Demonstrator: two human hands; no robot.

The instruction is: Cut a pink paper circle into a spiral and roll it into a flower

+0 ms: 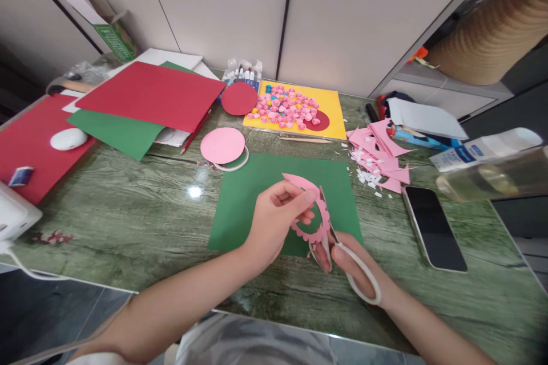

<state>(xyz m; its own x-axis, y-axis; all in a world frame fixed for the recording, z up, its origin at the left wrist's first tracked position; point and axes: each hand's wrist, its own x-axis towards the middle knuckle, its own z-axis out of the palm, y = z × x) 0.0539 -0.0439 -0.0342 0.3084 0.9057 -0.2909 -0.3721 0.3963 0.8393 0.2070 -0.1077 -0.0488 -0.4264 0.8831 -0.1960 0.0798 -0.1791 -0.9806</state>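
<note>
Pinched in my left hand [274, 217] is a strip of pink paper [322, 231], curved into an arc with a scalloped outer edge. My right hand [357, 262] has its fingers through the white handles of the scissors [363, 276]. Their blades lie against the pink strip, near its scalloped part. Both hands are above a green sheet of paper [244, 205] on the table. Left of the far edge of that sheet lies a pink paper circle [222, 145], partly over a white ring [240, 164].
A yellow sheet [334, 102] bears many rolled pink pieces [286, 105] and a red circle. Pink offcuts [381, 154] and a phone [434, 228] lie to the right. Red sheets [149, 94], a pencil [190, 140] and a white mouse [68, 138] are on the left.
</note>
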